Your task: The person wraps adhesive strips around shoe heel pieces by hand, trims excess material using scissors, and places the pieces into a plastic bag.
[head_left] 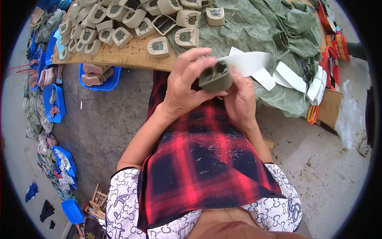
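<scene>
A dark green hollow shoe heel (pixel 217 77) is held in front of the apron, its ribbed open side facing up. My left hand (pixel 184 81) is closed around its left side, fingers over the top. My right hand (pixel 242 95) is closed at the heel's right side, its fingers on the near end of a curved white strip (pixel 252 60), which is slightly blurred. Whether the strip is fixed to the heel is hidden by the fingers. Other white pieces (pixel 289 76) lie on the green sheet beyond. Several covered beige heels (pixel 158 47) stand on the wooden table.
A green plastic sheet (pixel 242 28) covers much of the table (pixel 119 55). Orange-handled scissors (pixel 312 114) lie by the right edge, near another bare green heel (pixel 281 39). Blue tubs (pixel 113 83) with shoe parts stand on the floor at left.
</scene>
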Demonstrator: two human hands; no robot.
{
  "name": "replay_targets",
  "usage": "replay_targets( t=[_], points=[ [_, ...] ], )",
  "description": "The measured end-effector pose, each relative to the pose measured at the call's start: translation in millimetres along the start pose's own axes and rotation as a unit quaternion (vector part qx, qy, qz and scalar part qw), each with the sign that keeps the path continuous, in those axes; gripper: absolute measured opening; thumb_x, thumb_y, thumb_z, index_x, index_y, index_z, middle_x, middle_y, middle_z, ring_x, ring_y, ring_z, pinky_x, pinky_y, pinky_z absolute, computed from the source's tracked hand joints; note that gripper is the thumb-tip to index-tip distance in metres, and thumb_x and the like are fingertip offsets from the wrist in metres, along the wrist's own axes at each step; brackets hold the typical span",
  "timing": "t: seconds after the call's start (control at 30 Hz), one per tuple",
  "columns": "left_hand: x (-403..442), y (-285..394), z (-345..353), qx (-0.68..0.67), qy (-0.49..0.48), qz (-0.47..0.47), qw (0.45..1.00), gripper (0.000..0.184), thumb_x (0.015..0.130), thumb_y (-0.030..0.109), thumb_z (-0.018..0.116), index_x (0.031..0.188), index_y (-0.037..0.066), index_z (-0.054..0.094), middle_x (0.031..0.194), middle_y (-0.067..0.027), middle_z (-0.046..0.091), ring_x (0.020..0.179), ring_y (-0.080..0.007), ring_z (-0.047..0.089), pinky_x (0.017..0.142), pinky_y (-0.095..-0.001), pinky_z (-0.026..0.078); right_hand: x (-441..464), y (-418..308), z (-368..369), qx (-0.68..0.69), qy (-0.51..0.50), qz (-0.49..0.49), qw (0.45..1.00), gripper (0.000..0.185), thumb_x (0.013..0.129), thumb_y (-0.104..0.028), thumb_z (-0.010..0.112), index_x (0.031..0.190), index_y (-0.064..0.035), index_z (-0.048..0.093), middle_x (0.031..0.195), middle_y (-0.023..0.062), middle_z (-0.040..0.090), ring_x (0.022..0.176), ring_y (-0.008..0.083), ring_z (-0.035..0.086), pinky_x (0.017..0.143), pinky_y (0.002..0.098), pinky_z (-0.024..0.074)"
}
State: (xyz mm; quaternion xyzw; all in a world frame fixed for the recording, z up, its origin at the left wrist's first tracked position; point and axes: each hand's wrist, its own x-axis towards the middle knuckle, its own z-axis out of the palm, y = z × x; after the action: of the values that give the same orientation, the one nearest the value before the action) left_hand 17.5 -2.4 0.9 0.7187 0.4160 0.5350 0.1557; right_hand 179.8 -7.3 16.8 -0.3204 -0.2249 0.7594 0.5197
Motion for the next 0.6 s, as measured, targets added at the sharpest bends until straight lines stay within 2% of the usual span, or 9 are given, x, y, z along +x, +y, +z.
replay_targets(
  t=[0.03, 0.13, 0.17, 0.27, 0.4, 0.6],
  points=[
    [-0.5, -3.6, 2.3, -0.014, 0.011, 0.041, 0.999, 0.054, 0.069, 0.017, 0.083, 0.114, 0.004, 0.056, 0.121, -0.0154, 0.059, 0.111, -0.0327, 0.059, 0.093, -0.0400, 0.049, -2.5, 4.3, 3.9, 0.003, 0.011, 0.021, 1.000, 0.020, 0.099, -0.017, 0.053, 0.106, -0.0013, 0.065, 0.102, 0.0072, 0.068, 0.090, 0.0117, 0.064, 0.081, 0.0290, 0.0512],
    [-1.1, -9.1, 5.6, -0.027, 0.019, 0.062, 0.998, 0.044, 0.071, 0.011, 0.079, 0.107, 0.003, 0.055, 0.118, -0.0154, 0.062, 0.110, -0.0344, 0.059, 0.094, -0.0408, 0.048, 2.3, -1.5, 10.3, 0.027, 0.036, -0.002, 0.999, 0.020, 0.099, -0.016, 0.053, 0.106, -0.0013, 0.065, 0.102, 0.0073, 0.068, 0.089, 0.0131, 0.065, 0.080, 0.0299, 0.0523],
    [-2.3, -6.1, 6.1, -0.015, 0.024, 0.042, 0.999, 0.040, 0.071, 0.009, 0.078, 0.102, 0.004, 0.054, 0.118, -0.0150, 0.063, 0.111, -0.0353, 0.060, 0.094, -0.0412, 0.047, 5.0, -6.0, -0.2, 0.055, -0.031, -0.020, 0.998, 0.020, 0.099, -0.015, 0.055, 0.107, -0.0001, 0.065, 0.103, 0.0079, 0.068, 0.091, 0.0153, 0.066, 0.081, 0.0318, 0.0536],
    [-7.5, -6.0, 5.2, 0.027, 0.017, 0.009, 0.999, 0.040, 0.069, 0.009, 0.077, 0.101, 0.004, 0.054, 0.119, -0.0151, 0.062, 0.111, -0.0351, 0.060, 0.093, -0.0416, 0.047, 0.2, -8.1, 4.0, -0.075, 0.043, -0.072, 0.994, 0.020, 0.098, -0.013, 0.056, 0.107, 0.0014, 0.065, 0.102, 0.0089, 0.068, 0.091, 0.0167, 0.066, 0.082, 0.0342, 0.0545],
    [-11.3, 2.5, 2.4, 0.100, -0.032, -0.020, 0.994, 0.048, 0.066, 0.003, 0.079, 0.105, 0.003, 0.051, 0.122, -0.0195, 0.061, 0.108, -0.0358, 0.061, 0.091, -0.0406, 0.049, -5.3, -2.4, 4.4, -0.130, 0.087, -0.115, 0.981, 0.020, 0.097, -0.011, 0.055, 0.107, 0.0044, 0.064, 0.101, 0.0082, 0.068, 0.093, 0.0137, 0.064, 0.084, 0.0313, 0.0534],
    [-18.5, 2.4, 7.9, 0.141, -0.049, -0.080, 0.985, 0.045, 0.067, 0.001, 0.075, 0.105, 0.003, 0.051, 0.122, -0.0206, 0.060, 0.106, -0.0360, 0.061, 0.087, -0.0412, 0.050, -15.0, -3.7, -3.1, -0.262, 0.092, -0.176, 0.944, 0.024, 0.096, -0.010, 0.056, 0.111, 0.0064, 0.065, 0.095, 0.0047, 0.067, 0.087, 0.0086, 0.061, 0.079, 0.0258, 0.0505]
  ],
)
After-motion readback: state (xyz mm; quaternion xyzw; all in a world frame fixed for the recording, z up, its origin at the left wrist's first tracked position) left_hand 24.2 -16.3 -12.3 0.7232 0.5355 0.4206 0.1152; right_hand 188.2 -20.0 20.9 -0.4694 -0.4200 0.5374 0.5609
